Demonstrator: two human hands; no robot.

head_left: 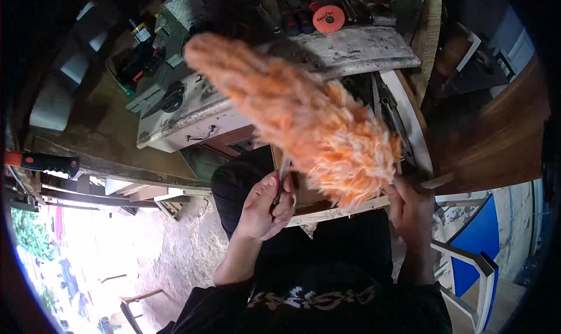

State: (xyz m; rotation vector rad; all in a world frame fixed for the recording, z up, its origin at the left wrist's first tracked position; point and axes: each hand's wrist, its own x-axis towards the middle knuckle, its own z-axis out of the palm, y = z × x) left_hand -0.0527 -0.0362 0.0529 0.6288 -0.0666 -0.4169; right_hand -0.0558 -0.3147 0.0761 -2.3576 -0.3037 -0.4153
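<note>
A fluffy orange-and-white duster (298, 112) slants across the middle of the view, its fibres blurred and its thin end toward the upper left. At the duster's near right end is my right hand (411, 208), its fingers closed there; the handle itself is mostly hidden. My left hand (260, 208) is closed around a slim grey metal tool (284, 169), held upright just below the duster. The tool's upper part disappears behind the duster, so its exact kind does not show.
Behind the duster, a worn white-topped desk (362, 49) has a drawer with a curved handle (201, 134). Wrenches (391, 115) lie in an open drawer at right. Black-handled scissors (172, 97) and a red disc (328, 19) are farther back. A blue chair (476, 240) stands right.
</note>
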